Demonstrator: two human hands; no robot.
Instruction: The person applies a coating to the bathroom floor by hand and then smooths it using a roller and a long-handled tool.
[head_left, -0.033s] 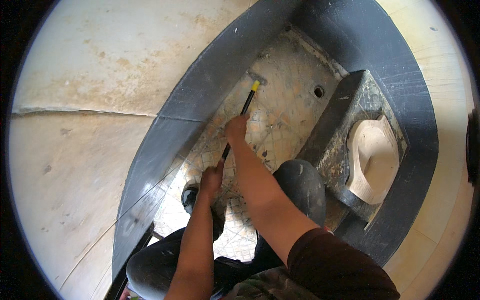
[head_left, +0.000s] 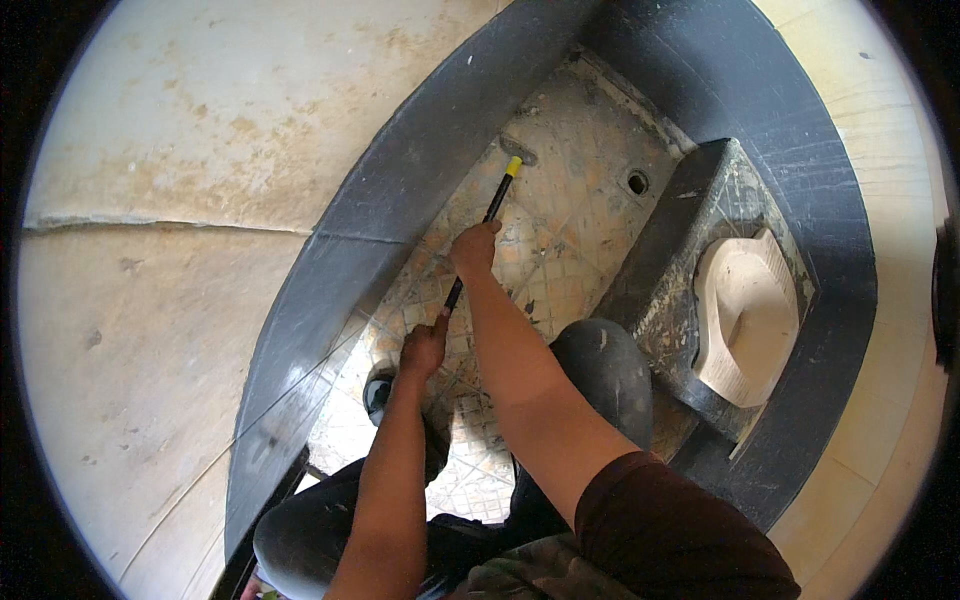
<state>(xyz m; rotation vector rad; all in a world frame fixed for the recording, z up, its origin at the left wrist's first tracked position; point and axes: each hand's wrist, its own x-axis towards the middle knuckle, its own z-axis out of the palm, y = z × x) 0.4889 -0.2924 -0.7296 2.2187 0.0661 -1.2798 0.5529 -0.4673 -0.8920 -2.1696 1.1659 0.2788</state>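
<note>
Both my hands grip a long black pole (head_left: pixel 500 200) with a yellow collar (head_left: pixel 514 166) near its far end. A narrow dark head (head_left: pixel 519 150) at that end rests against the floor; I cannot make out its exact kind. My right hand (head_left: pixel 475 248) is wrapped around the pole about midway. Lower and nearer to me, my left hand (head_left: pixel 423 348) closes on the pole's near end. Under the pole lies a stained, worn mosaic-tile floor (head_left: pixel 560 230), with the head close to the foot of the dark left wall.
A squat toilet pan (head_left: pixel 745 320) is set in a raised, dark, chipped step (head_left: pixel 670 235) on the right. A round drain hole (head_left: pixel 637 182) opens in the floor beside it. Dark-painted wall bands (head_left: pixel 380 180) enclose the floor. My knees and a dark shoe (head_left: pixel 378 396) are in the near part.
The pole and both hands have shifted slightly away from me, with the head sliding a little farther along the floor. My grip on the pole stays the same.
</note>
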